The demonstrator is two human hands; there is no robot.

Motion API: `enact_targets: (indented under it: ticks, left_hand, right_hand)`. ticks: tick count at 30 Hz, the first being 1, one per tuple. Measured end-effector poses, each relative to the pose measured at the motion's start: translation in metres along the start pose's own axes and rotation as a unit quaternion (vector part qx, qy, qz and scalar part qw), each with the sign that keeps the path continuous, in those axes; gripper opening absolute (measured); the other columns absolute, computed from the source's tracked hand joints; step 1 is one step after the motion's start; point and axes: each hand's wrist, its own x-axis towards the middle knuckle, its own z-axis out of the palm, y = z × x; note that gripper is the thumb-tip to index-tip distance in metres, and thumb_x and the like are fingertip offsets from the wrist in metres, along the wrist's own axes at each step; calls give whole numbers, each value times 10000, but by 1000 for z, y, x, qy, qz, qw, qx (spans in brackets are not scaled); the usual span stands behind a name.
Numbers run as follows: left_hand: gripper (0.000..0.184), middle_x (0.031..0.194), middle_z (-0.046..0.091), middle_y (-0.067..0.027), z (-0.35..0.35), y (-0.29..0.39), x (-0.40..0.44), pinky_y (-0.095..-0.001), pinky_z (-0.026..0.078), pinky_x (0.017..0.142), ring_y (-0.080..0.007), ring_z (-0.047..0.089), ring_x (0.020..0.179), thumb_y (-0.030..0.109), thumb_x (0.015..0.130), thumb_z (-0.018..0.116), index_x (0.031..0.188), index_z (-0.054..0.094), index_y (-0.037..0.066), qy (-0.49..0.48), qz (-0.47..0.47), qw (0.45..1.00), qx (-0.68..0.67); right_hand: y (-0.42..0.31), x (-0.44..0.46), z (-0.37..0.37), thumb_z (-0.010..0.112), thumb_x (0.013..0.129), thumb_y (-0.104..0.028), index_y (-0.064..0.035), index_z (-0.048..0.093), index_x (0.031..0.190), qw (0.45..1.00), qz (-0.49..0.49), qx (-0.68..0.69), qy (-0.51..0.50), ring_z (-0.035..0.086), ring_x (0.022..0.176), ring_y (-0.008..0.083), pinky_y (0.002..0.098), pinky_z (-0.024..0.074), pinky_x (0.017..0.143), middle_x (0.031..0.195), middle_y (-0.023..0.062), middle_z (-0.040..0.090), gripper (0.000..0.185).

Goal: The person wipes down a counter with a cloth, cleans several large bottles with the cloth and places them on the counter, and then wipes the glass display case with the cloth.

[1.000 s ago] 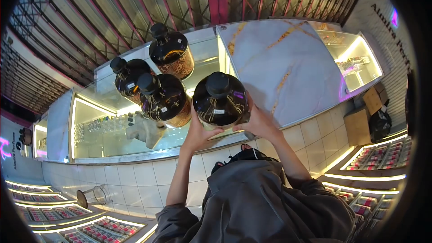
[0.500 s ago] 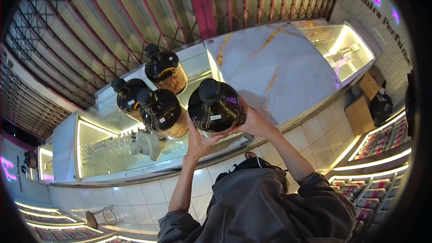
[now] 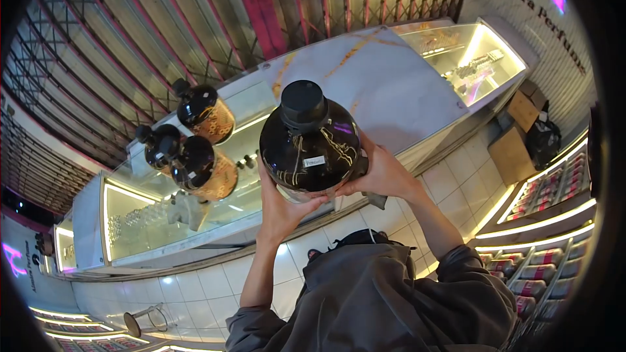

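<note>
Black bottle (image 3: 311,145) btwn L hand (image 3: 282,212) & R hand (image 3: 386,173), fingers gripping it; keep lvl. Press evenly w/ both.

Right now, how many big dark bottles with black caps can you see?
4. The held bottle is between the left hand and right hand; on the glass counter stand the rear bottle, the leftmost bottle, partly covered, and the front bottle.

Head-worn fisheye view, facing forward and down, close above held bottle (image 3: 310,146)
</note>
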Motion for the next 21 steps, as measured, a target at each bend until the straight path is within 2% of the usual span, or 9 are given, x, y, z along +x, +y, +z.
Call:
enact_targets:
  ticks: [5,9,15,19,21]
  left_hand:
    - [1268,1423,464,-218,96,14,5,-412,417,1070,-342,519,1265,152,551,964,1535,177,0,-4,-10,1000,-27]
    - [1266,1435,444,-220,175,34,18,-416,416,1070,-347,510,1275,150,563,959,1537,165,-2,11,-5,999,-31]
    - [1265,1455,412,-224,264,33,50,-416,409,1074,-348,495,1288,149,585,949,1542,136,-2,23,7,1000,-12]
    - [1259,1472,385,-229,302,32,78,-413,401,1079,-347,484,1293,145,604,938,1543,112,-1,8,26,1000,-9]
    - [1256,1469,389,-228,317,26,93,-412,401,1078,-347,486,1291,144,608,935,1543,109,0,10,29,999,-19]
  right_hand:
    - [42,-31,-82,950,543,-236,-122,253,1570,1000,1,19,3,674,1061,350,377,527,874,1262,162,673,1247]
    - [81,-42,-151,946,548,-236,-119,258,1568,999,23,24,-26,689,1000,315,370,534,843,1259,143,679,1235]
    - [116,-39,-236,940,561,-231,-117,284,1564,994,69,53,-59,667,1040,270,359,515,880,1301,117,663,1204]
    - [147,-25,-272,910,567,-81,-57,381,1505,998,2,53,-22,686,959,219,333,551,838,1228,113,690,1077]
    - [169,-9,-282,912,566,-82,-52,383,1503,999,-23,37,-14,679,981,221,332,543,862,1236,113,686,1077]
